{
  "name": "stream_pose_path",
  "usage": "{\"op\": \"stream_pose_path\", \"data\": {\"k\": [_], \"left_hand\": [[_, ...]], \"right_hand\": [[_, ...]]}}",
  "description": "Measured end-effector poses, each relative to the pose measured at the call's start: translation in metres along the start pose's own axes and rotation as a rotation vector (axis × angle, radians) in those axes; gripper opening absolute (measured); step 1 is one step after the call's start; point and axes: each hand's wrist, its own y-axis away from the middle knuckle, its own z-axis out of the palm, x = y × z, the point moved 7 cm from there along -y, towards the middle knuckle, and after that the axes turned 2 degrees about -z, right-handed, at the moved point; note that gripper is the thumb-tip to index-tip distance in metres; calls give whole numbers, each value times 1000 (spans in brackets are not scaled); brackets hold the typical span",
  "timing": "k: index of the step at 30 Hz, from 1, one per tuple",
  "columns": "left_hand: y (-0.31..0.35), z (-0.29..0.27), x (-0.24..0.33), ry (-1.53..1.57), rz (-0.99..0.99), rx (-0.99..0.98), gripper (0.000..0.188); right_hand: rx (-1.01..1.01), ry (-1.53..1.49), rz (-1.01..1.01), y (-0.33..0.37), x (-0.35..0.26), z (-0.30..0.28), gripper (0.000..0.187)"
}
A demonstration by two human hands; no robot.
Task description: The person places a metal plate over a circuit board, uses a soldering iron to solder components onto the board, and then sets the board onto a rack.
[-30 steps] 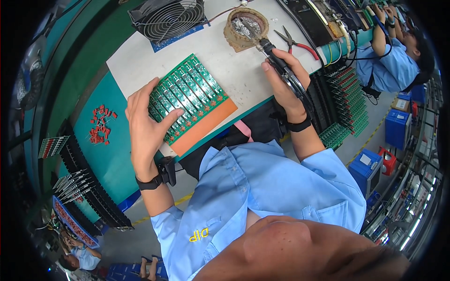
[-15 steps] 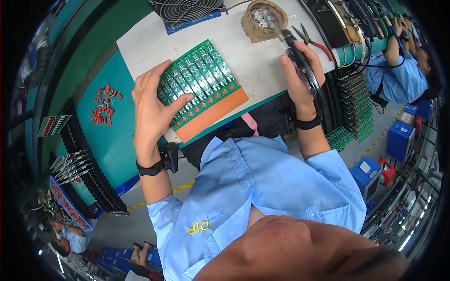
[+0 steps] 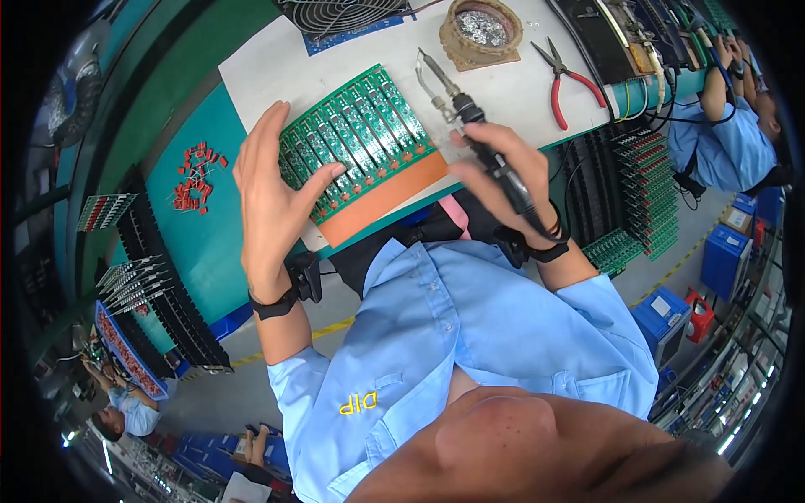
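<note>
board: green panel [image 3: 356,134] of small PCBs on an orange carrier [image 3: 381,201], flat on the white bench [image 3: 268,75]. Long axis runs approx 8 to 2 o'clock in the view.
L hand [image 3: 272,197]: flat on the board's 8 o'clock end, fingers spread & pressing down. Not wrapped round anything, just pinning it.
R hand [image 3: 503,168]: closed round the iron [image 3: 470,126], pen-style, thumb on the black grip. Cable trails back past my wrist.
iron tip: points to approx 11 o'clock from my R hand, sits just off the board's 3 o'clock edge, near its upper corner. Can't tell if it's touching the bench or hovering.
key relation: board lies at 9 o'clock from the tip, near. R hand is the nearer one to the unworked upper rows; L only steadies. Iron axis crosses the board's long axis at a steep angle.
tip stand: round holder w/ metal wool [image 3: 481,29] at 12 o'clock from the tip, near.
cutters [image 3: 568,80]: red handles, 2 o'clock from R hand, untouched.
red parts [image 3: 194,176]: loose heap on the teal mat, 9 o'clock from L hand, apart.
vs 1 s ago: iron was up at the holder; now it's down beside the board. L hand stays planted, same end.
</note>
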Motion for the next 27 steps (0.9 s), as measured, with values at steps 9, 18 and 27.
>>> {"op": "stream_pose_path", "data": {"k": [9,18,27], "left_hand": [[6,-10,39,-131,111,-9,88],[-21,9,66,-188,215,-112,82],[-53,37,59,-161,256,-52,58]], "right_hand": [[-42,121,-138,11,-13,26,67],[-33,154,-163,5,-22,26,63],[-38,-218,172,-13,-4,-17,40]]}}
